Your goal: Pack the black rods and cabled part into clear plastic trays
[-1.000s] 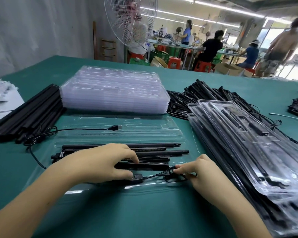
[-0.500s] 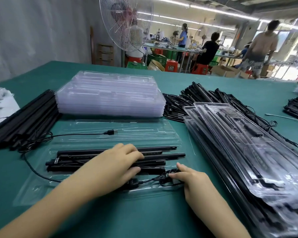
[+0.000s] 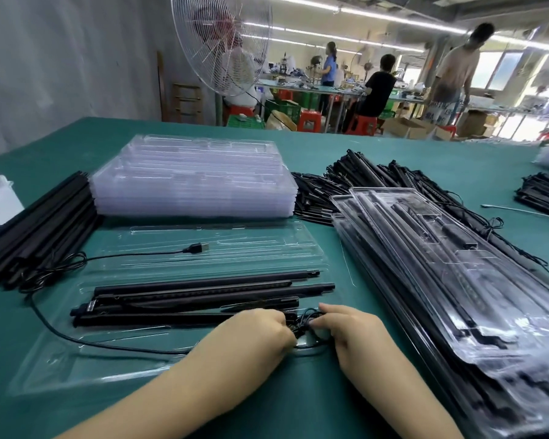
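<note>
Black cable coil point(image 3: 305, 323), at the clear tray's point(image 3: 76, 362) near right end, is pinched between the curled fingers of the left hand point(image 3: 255, 332) and right hand point(image 3: 351, 332).

Wire-caged fan point(image 3: 222, 42) beyond the green table point(image 3: 314, 153) — red stools point(image 3: 308, 120) behind (one worker point(image 3: 377, 90) seated).

The left arm point(image 3: 171, 391) and the right arm point(image 3: 403, 391) come in from the bottom of the frame. Both are bare all the way from the edge to the fingers. The left hand point(image 3: 254, 331) and the right hand point(image 3: 352, 331) in the lower middle are bare too.
</note>
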`<state>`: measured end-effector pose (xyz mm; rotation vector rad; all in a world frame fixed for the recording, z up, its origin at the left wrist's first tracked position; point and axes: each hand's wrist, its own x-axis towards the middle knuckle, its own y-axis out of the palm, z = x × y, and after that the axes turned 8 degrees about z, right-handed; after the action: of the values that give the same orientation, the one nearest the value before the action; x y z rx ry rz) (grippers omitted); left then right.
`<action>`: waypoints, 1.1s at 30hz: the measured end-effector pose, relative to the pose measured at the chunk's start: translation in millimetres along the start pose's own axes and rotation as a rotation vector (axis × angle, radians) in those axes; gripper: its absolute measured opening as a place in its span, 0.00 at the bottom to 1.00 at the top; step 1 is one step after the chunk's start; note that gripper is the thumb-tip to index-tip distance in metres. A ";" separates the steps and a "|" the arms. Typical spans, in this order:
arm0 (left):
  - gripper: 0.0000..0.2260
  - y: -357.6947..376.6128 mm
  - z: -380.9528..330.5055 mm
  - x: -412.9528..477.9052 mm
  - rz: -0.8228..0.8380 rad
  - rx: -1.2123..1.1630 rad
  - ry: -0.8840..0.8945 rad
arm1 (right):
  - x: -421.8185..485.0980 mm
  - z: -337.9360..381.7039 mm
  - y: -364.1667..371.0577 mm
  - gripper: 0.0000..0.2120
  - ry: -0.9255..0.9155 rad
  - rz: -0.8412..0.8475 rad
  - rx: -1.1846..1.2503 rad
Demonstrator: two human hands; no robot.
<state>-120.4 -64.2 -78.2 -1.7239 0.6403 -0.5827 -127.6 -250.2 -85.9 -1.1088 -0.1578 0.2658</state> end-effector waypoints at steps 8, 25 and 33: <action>0.10 -0.9 -1.7 14.9 0.063 -0.080 -0.148 | -1.4 -5.6 0.0 0.12 -0.019 -0.041 0.011; 0.31 -11.6 -5.2 1.0 -0.117 0.300 -0.345 | 24.8 9.5 -29.1 0.29 -0.004 0.358 -0.157; 0.27 -6.6 -3.5 -3.4 -0.099 0.371 -0.479 | 19.1 11.7 -24.6 0.22 0.054 0.301 -0.204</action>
<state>-124.5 -63.0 -71.1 -1.4708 0.0983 -0.3101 -109.0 -245.0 -58.8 -1.3419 0.0326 0.4964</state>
